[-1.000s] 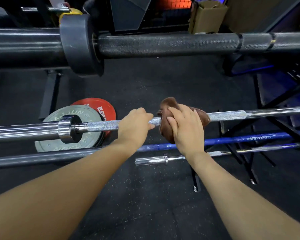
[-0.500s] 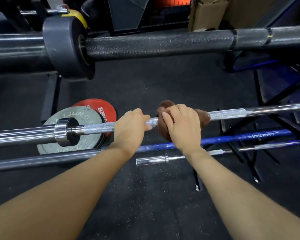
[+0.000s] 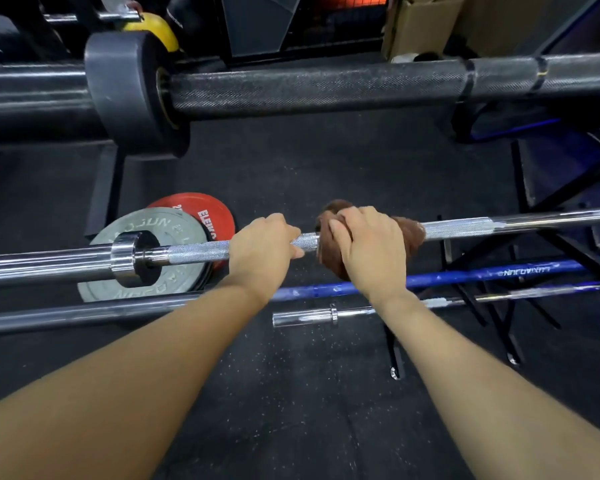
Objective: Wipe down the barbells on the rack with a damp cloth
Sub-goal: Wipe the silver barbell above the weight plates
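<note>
The left hand [image 3: 262, 249] grips the chrome barbell [image 3: 458, 227] on the rack, the right hand [image 3: 368, 249] clenches the brown cloth [image 3: 409, 233] around its knurled shaft — both barely shifted since a second ago, so wiping dwells here.

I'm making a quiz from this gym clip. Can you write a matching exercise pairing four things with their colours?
Things:
1. cloth
2. barbell under the hands
3. top barbell
4. plate under the grey one

Colours:
A. red
B. black
C. brown
D. silver

Pairs: 1-C, 2-D, 3-B, 4-A
</note>
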